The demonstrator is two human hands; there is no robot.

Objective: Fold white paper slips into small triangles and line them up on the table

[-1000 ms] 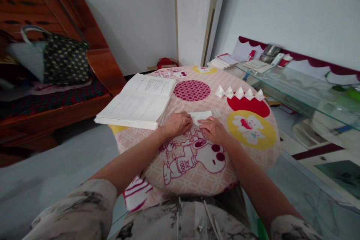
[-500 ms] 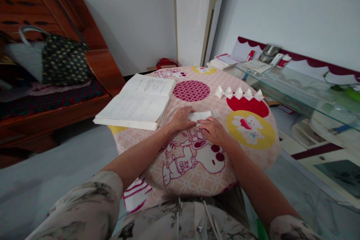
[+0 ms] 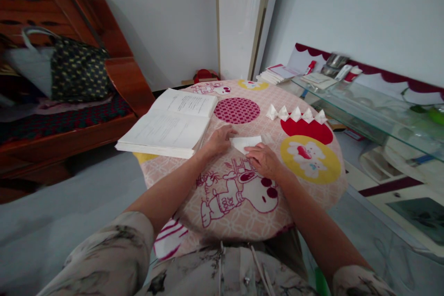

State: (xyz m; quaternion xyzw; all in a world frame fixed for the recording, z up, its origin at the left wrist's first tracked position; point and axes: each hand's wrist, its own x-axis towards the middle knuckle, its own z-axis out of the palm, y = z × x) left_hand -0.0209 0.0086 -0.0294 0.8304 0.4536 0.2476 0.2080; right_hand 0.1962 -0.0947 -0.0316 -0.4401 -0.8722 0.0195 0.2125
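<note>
A small folded white paper (image 3: 245, 142) lies on the cloth-covered round table, pointed at its lower side. My right hand (image 3: 264, 159) has its fingertips on the paper's lower right edge, the fingers bent and close together, holding it against the cloth. At the paper's left end is my left hand (image 3: 219, 140), fingers stretched forward and a little apart. Its fingertips are near the paper's upper left corner; whether they touch it I cannot tell. Beyond my right hand stands a row of several folded white paper pieces (image 3: 295, 114) with pointed tops.
An open book (image 3: 169, 122) lies on the table's left. The patterned tablecloth (image 3: 239, 222) hangs over the near edge. To the right is a glass shelf (image 3: 374, 108) with paper stacks and small items. A wooden bench (image 3: 121, 76) with bags stands at the left.
My left hand has slid over the paper, then drawn back leftward off it, its fingers straightening. More of the paper shows now. My right hand has hardly moved.
</note>
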